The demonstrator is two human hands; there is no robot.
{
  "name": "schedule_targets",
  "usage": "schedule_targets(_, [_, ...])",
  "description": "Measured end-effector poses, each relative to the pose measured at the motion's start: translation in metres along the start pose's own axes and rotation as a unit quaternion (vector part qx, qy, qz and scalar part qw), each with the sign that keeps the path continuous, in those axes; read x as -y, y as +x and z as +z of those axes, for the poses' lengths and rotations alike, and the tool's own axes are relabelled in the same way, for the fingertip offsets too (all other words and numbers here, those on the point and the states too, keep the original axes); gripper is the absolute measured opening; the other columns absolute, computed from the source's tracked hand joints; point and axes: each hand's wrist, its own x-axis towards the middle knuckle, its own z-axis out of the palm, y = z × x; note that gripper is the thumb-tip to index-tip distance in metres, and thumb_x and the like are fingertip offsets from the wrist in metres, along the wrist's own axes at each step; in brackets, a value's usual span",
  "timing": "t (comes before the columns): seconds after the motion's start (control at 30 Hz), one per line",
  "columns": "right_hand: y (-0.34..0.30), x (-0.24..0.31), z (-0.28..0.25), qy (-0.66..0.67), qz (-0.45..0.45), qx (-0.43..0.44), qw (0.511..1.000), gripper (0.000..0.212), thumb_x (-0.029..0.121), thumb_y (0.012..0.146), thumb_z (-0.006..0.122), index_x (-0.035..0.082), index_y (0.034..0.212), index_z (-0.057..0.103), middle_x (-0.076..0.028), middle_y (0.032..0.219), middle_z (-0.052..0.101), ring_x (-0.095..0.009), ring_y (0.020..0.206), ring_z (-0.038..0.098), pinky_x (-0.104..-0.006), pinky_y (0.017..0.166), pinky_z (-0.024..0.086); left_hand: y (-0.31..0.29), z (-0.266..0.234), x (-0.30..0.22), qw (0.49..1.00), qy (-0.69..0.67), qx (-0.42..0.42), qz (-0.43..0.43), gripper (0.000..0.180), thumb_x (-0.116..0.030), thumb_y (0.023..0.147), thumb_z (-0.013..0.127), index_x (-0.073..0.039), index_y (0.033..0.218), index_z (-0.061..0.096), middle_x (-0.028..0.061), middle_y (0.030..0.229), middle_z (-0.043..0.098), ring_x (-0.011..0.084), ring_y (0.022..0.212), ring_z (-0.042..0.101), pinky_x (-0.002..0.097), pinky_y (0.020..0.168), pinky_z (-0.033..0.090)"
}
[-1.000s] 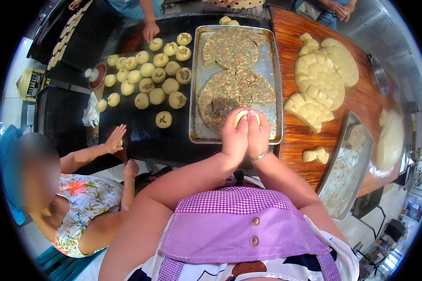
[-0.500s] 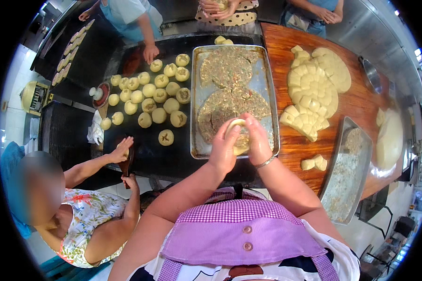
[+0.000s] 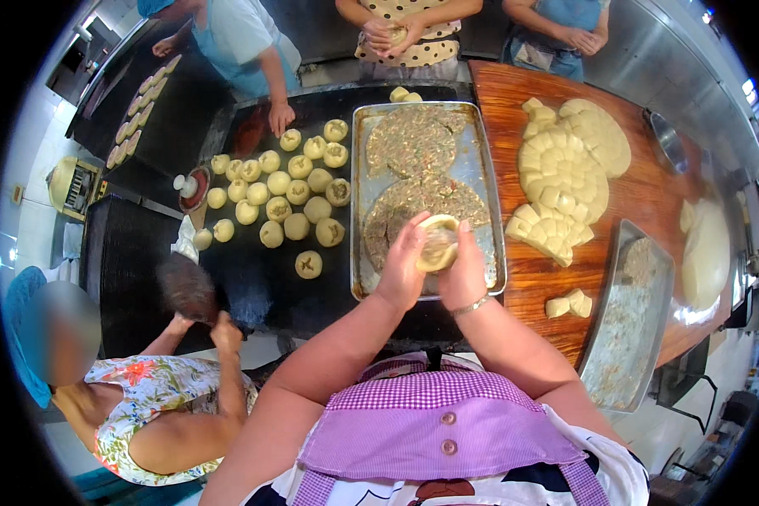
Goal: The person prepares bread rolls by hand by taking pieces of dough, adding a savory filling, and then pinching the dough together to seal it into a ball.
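Note:
Both my hands are wrapped around a round of dough (image 3: 437, 260) shaped like a cup, over the near part of a metal tray (image 3: 491, 207). My left hand (image 3: 401, 271) closes on its left side and my right hand (image 3: 465, 274) on its right side, thumbs near the rim. The opening faces up, and some brownish filling seems to show inside. On the tray beneath lies a flecked, chopped filling (image 3: 413, 139) patted into two broad rounds. The palms hide part of the dough's outside.
Left of the tray, several filled buns (image 3: 298, 191) sit on a black surface. A cut dough slab (image 3: 565, 160), two dough pieces (image 3: 569, 304), a second tray (image 3: 607, 354) and a metal bowl (image 3: 668, 141) occupy the wooden table. Co-workers stand opposite; one at left moves a blurred brown object (image 3: 185, 288).
The dough cup has turned, so its opening now shows more in my hands. The co-worker at left has lifted the brown object. The whole view has shifted slightly.

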Motion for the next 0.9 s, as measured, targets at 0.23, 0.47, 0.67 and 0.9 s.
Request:
schedule_targets(0.23, [-0.009,-0.004,-0.006,-0.149,-0.080,0.039,0.985,0.036,0.012,0.096,0.057,-0.002,0.129,0.053,-0.012,0.125,0.059,-0.016,0.111,0.056,-0.0304,0.098,0.044,-0.023,0.025,0.010,0.994,0.052,-0.098,0.019,0.031,-0.009,0.100,0.050,0.000,0.130,0.052,0.0108,0.120,0.060,0.0187,0.110,0.059,0.0318,0.094,0.049])
schedule_targets(0.47, [0.001,-0.023,-0.011,-0.154,-0.048,-0.056,0.985,0.028,0.012,0.098,0.051,-0.002,0.121,0.059,-0.010,0.112,0.064,-0.015,0.097,0.062,-0.0279,0.087,0.050,-0.004,0.023,0.018,0.945,0.307,-0.106,0.031,0.028,-0.011,0.101,0.050,0.002,0.124,0.056,0.0088,0.114,0.062,0.0162,0.103,0.058,0.0286,0.092,0.047])
schedule_targets(0.67, [0.006,-0.002,-0.003,0.016,-0.025,-0.024,0.999,0.031,0.023,0.100,0.056,0.000,0.120,0.054,-0.007,0.110,0.061,-0.011,0.097,0.057,-0.0275,0.087,0.048,0.005,0.011,0.005,0.998,-0.049,-0.040,-0.003,0.042,-0.024,0.104,0.042,-0.004,0.141,0.037,0.0123,0.128,0.054,0.0229,0.119,0.053,0.0394,0.101,0.045])
schedule_targets(0.9, [0.006,-0.018,-0.015,-0.107,-0.069,0.031,0.991,0.036,0.018,0.095,0.062,0.000,0.125,0.055,-0.008,0.112,0.062,-0.014,0.102,0.057,-0.0272,0.089,0.048,-0.003,0.019,0.021,0.982,0.155,-0.103,0.023,0.034,-0.016,0.102,0.047,-0.002,0.133,0.048,0.0108,0.121,0.057,0.0175,0.107,0.058,0.0315,0.091,0.049])
